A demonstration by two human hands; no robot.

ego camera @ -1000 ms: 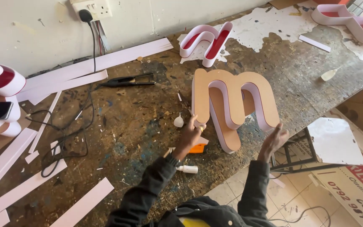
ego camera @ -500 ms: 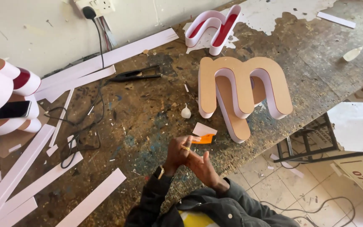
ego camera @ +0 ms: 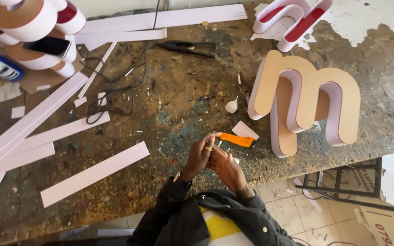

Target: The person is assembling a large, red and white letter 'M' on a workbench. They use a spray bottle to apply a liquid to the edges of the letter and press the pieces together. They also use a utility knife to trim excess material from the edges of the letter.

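Hands: left hand (ego camera: 200,154) and right hand (ego camera: 224,166) clasped together, contents hidden, grip unclear; orange knife (ego camera: 237,139) just beside; tan letter (ego camera: 304,100) stood near.

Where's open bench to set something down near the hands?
Best patch: mid-bench, between the black cable and the tan letter, below the black tool. Smaller patch right of the tan letter. Crowded: left side with white strips, and right by the hands, where the orange knife lies.
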